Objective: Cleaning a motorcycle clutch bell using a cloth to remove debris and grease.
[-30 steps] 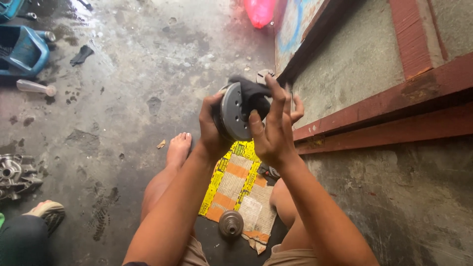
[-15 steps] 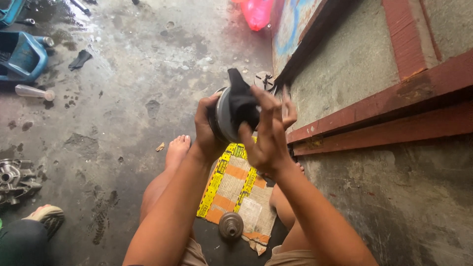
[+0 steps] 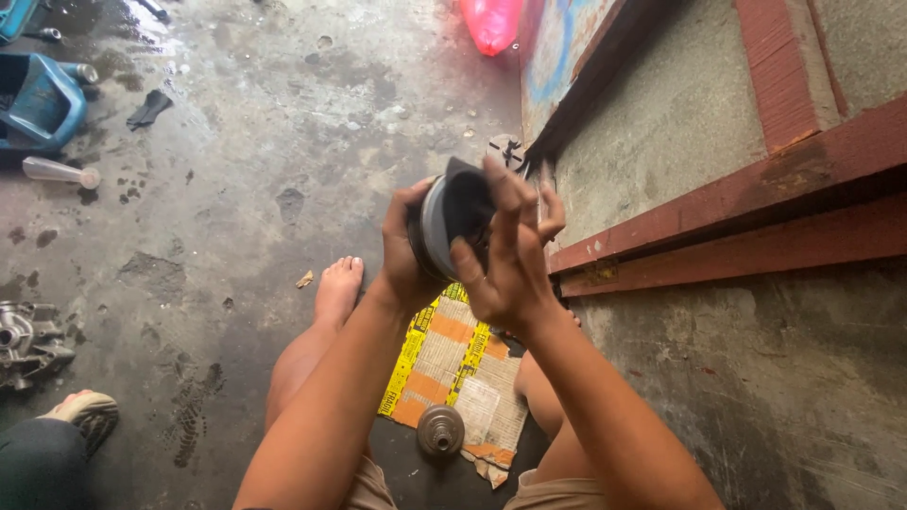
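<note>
Seated on wet concrete floor (image 3: 283, 123), legs stretched out, bare foot (image 3: 338, 288) forward. Both hands raised in front of chest, closed around one round metal part.

Left hand (image 3: 402, 255): wrapped around the far left edge of a round grey metal pulley (image 3: 436, 227), thumb over the rim, gripping firmly. Pulley held on edge, face turned towards the right hand.

Right hand (image 3: 505, 260): fingers spread and curled over a dark cloth (image 3: 468, 203), pressing it against the pulley face. Cloth bunched between palm and metal, peak sticking up above the rim. Grip closed on cloth and part together.

Below the hands, between the legs: yellow and orange printed cardboard sheet (image 3: 453, 364) lying flat on the floor. Small round metal hub (image 3: 440, 430) standing on the floor at the cardboard's near edge, well apart from the hands.

Right side: concrete wall (image 3: 680, 123) with red-brown wooden rails (image 3: 756, 217) running across. Pink plastic bag (image 3: 491, 21) at the top, near the wall's base.

Left side: blue plastic container (image 3: 38, 99) at the far edge, clear bottle (image 3: 59, 172) lying just beside it. Grey engine casing (image 3: 28, 340) near the left border. Sandalled foot of another person (image 3: 87, 414) at lower left, just beside the casing.
</note>
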